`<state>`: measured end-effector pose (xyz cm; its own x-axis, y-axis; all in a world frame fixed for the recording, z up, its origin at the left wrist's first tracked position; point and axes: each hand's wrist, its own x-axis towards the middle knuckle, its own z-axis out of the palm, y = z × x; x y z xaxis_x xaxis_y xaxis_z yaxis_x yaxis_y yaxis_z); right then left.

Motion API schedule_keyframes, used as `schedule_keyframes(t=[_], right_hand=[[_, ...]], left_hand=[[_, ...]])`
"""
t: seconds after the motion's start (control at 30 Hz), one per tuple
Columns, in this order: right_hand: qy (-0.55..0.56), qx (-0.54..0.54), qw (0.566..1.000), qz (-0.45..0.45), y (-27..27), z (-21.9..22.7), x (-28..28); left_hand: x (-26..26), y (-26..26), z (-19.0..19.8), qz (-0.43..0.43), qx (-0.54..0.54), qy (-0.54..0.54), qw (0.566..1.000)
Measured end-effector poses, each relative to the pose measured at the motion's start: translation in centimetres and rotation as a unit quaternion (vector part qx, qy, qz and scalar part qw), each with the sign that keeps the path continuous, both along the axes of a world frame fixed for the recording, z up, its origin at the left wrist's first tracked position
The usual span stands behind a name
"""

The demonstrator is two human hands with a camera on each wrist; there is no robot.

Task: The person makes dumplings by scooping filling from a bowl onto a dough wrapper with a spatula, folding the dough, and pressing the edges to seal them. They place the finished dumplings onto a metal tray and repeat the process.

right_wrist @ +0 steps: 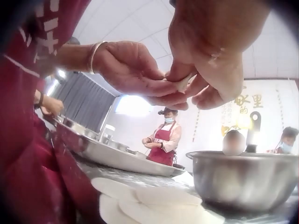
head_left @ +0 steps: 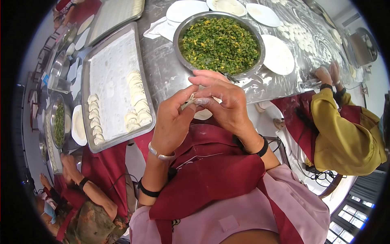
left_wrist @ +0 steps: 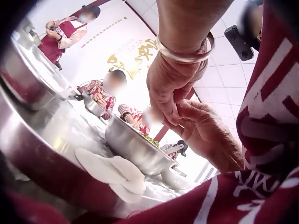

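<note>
Both hands meet in front of the apron in the head view, the left hand [head_left: 172, 118] and the right hand [head_left: 227, 103] pinching one small folded dumpling [head_left: 189, 101]. Fingers hide most of it; in the right wrist view a pale edge of the dumpling [right_wrist: 184, 84] shows between the fingertips. Beyond the hands stands a metal bowl [head_left: 178, 51] of chopped green and yellow filling [head_left: 219, 42]. To the left, a floured metal tray [head_left: 111, 69] holds rows of folded dumplings [head_left: 138, 97]. Pale flat wrappers [right_wrist: 149, 205] lie below the hands in the right wrist view.
White plates [head_left: 278, 55] surround the bowl's far and right sides. Dough rounds [head_left: 298, 36] lie on the floured metal table [head_left: 158, 57]. A second tray [head_left: 115, 16] is at the upper left. Other people work on both sides, one in a yellow sleeve [head_left: 341, 134] at right.
</note>
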<state>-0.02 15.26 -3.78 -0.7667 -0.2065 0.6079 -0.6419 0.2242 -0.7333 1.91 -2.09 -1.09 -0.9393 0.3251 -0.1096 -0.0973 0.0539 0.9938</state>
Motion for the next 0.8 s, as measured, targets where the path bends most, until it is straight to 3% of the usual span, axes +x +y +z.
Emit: schedule_keyframes(t=[0.03,0.13,0.23,0.3,0.4,0.5,0.73,0.8], right_hand=[[-0.008,0.006,1.000,-0.008,0.0,0.0,0.0],[-0.021,0.013,0.999,-0.020,-0.1,0.7,0.3],[-0.021,0.013,1.000,-0.004,-0.2,1.4,0.2],[-0.019,0.031,0.999,0.013,0.2,1.3,-0.3],[-0.143,-0.142,0.979,0.024,-0.4,0.6,-0.2],[-0.191,-0.208,0.959,0.015,-1.4,1.0,0.2],[-0.070,-0.114,0.990,-0.053,-1.9,1.2,-0.1],[-0.060,-0.133,0.988,-0.042,-1.8,1.3,-0.1]], left_hand=[[-0.1,-0.1,-0.1,-0.007,-0.009,-0.005,1.000],[0.0,0.5,0.1,0.022,0.105,-0.020,0.994],[-0.1,0.5,0.2,0.034,0.067,-0.004,0.997],[0.1,0.6,0.3,0.035,0.131,-0.002,0.991],[0.5,0.7,0.0,0.053,0.215,-0.017,0.975],[0.4,1.3,-1.2,0.093,0.265,-0.008,0.960],[0.8,2.0,-0.8,0.136,0.243,0.027,0.960],[0.9,2.1,-0.9,0.128,0.229,0.049,0.964]])
